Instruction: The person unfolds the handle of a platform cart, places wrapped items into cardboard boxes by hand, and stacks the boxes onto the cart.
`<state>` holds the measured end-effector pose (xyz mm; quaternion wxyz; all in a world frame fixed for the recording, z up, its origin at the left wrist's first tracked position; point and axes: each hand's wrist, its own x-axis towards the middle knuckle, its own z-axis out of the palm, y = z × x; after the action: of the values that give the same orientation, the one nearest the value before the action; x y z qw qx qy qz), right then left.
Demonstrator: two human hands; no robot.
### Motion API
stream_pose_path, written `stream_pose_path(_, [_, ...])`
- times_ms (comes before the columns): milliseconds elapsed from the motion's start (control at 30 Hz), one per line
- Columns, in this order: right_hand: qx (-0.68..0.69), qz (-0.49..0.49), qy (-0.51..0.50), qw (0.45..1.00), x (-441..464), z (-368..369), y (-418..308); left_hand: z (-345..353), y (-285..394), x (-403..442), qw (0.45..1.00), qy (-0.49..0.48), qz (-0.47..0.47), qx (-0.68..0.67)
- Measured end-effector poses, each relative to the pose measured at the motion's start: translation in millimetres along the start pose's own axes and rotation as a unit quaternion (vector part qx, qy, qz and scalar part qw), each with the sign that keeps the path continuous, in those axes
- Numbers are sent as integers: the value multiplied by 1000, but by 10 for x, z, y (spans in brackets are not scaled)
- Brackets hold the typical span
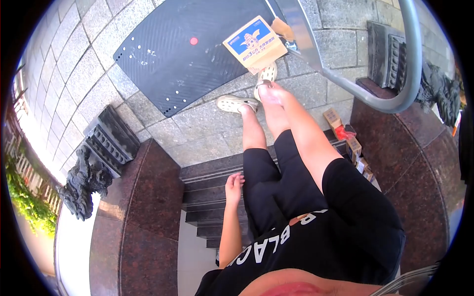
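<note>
- Black shirt [276, 254] with white lettering nearest; black shorts [296, 167] beyond.
- Left hand [234, 181] beside the shorts, fingers loosely curled, slightly apart, holding nothing visible.
- Right hand out of view; finger state cannot be told.
- Blue-and-tan carton [256, 44] ahead of pale clogs [237, 104], overlapping the dark mat [163, 59] in view.
- Curved metal tube [412, 54] right of carton.
- Small boxes [353, 148] beside dark steps [207, 197].
</note>
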<state>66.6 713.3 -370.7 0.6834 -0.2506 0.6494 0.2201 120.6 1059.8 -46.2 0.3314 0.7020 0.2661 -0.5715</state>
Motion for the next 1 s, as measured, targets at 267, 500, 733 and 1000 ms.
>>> stream_pose_path(267, [-64, 37, 3, 997, -634, -305, -242, 3, 213, 144, 996, -4, 78, 51])
stream_pose_path(500, [104, -121, 15, 987, -398, -72, -568, -264, 34, 195, 994, -44, 58, 82])
stream_pose_path(733, [221, -185, -49, 956, 263, 484, -693, -894, -522, 273, 995, 2, 13, 101])
stream_pose_path(1000, [194, -143, 34, 970, 67, 550, -433, -969, -437, 249, 994, 24, 47, 98])
